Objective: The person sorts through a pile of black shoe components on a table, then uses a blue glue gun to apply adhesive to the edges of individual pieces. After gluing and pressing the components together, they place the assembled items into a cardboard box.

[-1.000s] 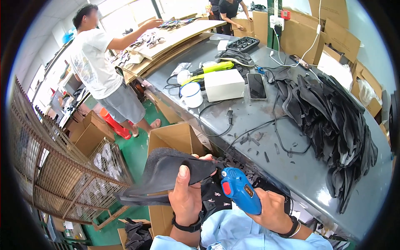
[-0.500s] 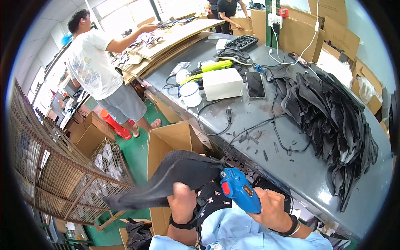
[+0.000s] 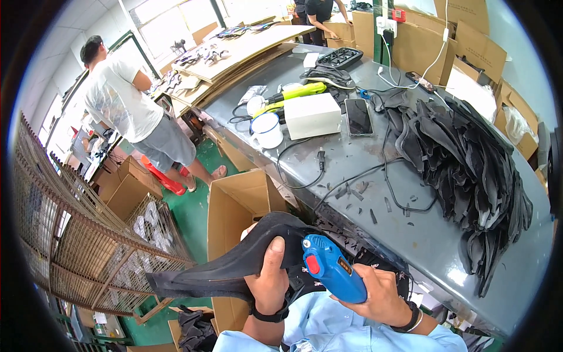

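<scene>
My left hand (image 3: 268, 283) grips a curved black foam-like piece (image 3: 214, 268), its thumb pressed on the upper face. The piece stretches out to the left and narrows to a blunt end; its wide part is beside the tool. In my right hand (image 3: 380, 296) is a blue handheld power tool (image 3: 337, 271) with a red patch near its front. The tool's head is close to the right edge of the black piece; whether they touch is hidden. On the table to the right lies a large pile of similar black pieces (image 3: 457, 158).
A grey table (image 3: 404, 252) holds black offcuts, cables, a white mug (image 3: 267, 130), a white box (image 3: 312, 116) and a phone (image 3: 358, 117). Below stand an open cardboard box (image 3: 234, 196) and a wire rack (image 3: 88, 252). A person (image 3: 126, 105) stands at far left.
My left hand has moved right and up along the black piece, thumb now flat on it. The tool has shifted slightly left. The person at far left has drawn an arm back and turned away.
</scene>
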{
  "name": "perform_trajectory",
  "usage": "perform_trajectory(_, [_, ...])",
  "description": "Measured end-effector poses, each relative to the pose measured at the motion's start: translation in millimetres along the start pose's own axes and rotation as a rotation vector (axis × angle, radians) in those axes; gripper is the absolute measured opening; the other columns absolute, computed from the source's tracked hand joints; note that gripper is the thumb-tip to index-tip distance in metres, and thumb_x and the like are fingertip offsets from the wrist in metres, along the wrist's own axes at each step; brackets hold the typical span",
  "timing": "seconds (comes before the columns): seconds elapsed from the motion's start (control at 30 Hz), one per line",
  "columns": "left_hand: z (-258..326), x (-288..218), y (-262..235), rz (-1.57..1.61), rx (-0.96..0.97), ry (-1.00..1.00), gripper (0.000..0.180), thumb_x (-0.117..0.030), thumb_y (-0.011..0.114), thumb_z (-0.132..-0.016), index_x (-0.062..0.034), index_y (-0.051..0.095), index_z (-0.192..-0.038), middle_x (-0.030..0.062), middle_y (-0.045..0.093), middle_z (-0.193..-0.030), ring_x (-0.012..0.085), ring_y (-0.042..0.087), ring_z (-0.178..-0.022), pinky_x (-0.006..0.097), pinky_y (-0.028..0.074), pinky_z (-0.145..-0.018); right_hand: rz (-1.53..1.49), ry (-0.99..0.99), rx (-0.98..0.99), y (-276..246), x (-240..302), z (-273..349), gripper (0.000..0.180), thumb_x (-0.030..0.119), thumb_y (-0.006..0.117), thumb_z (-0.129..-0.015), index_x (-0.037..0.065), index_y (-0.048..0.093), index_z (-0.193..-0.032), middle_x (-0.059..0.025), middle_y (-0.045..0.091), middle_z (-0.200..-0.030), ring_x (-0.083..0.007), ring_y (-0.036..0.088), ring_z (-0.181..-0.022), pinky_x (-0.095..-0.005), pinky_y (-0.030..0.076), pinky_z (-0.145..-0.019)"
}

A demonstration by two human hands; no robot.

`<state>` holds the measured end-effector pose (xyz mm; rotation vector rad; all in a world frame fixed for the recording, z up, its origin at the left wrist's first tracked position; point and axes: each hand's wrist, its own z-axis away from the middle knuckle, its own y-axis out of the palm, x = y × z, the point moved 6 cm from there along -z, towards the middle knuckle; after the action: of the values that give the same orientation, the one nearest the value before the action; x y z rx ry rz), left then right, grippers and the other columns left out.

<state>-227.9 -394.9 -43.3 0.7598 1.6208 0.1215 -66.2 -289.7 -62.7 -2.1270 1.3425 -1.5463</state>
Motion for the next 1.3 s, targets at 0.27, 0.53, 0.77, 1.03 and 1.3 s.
perform_trajectory(0.27, [-14, -8, 6, -0.339, 0.25, -0.177, 0.022, -0.004, 0.062, -0.082, 0.0013, 0.059, -0.103, 0.0013, 0.06, -0.091, 0.0083, 0.053, -0.081, 0.021, 0.042, -0.074, 0.021, 0.003, 0.007, -4, 1, 1, 0.059, 0.013, 0.08, -0.061, -0.002, 0.05, -0.11, -0.0132, 0.063, -0.071, -0.0276, 0.063, -0.058, -0.0344, 0.049, -0.053])
perform_trajectory(0.53, [-28, -6, 8, -0.694, 0.684, -0.227, 0.026, 0.001, 0.062, -0.077, 0.0011, 0.061, -0.103, 0.0075, 0.065, -0.089, 0.0139, 0.059, -0.08, 0.026, 0.045, -0.073, 0.108, 0.0, 0.1, 4, -3, 11, 0.061, 0.011, 0.08, -0.058, -0.003, 0.05, -0.11, -0.0127, 0.064, -0.075, -0.0268, 0.063, -0.059, -0.0335, 0.048, -0.054])
perform_trajectory(0.77, [-23, 15, 8, -0.83, 0.839, 0.067, 0.029, 0.001, 0.063, -0.072, -0.0014, 0.063, -0.1, 0.0125, 0.063, -0.091, 0.028, 0.06, -0.081, 0.031, 0.047, -0.071, -0.042, -0.007, 0.086, 6, 1, 8, 0.062, 0.013, 0.081, -0.059, -0.002, 0.05, -0.109, -0.0134, 0.064, -0.077, -0.0277, 0.064, -0.061, -0.0343, 0.05, -0.054])
perform_trajectory(1.03, [-10, 47, 14, -0.691, 0.693, 0.006, 0.024, -0.005, 0.065, -0.079, -0.0021, 0.061, -0.103, 0.0139, 0.061, -0.097, 0.0264, 0.062, -0.085, 0.032, 0.048, -0.073, -0.237, 0.043, 0.131, -1, 12, -5, 0.058, 0.02, 0.082, -0.066, -0.002, 0.049, -0.109, -0.0156, 0.065, -0.08, -0.0277, 0.067, -0.067, -0.0334, 0.053, -0.058])
perform_trajectory(1.3, [3, 78, -6, -0.808, 0.785, 0.214, 0.034, -0.005, 0.066, -0.073, -0.0056, 0.061, -0.106, 0.0111, 0.063, -0.098, 0.0274, 0.063, -0.083, 0.034, 0.049, -0.073, -0.231, -0.029, 0.062, -18, 17, -14, 0.06, 0.022, 0.083, -0.066, -0.002, 0.049, -0.109, -0.0133, 0.064, -0.078, -0.0244, 0.066, -0.064, -0.0314, 0.052, -0.057])
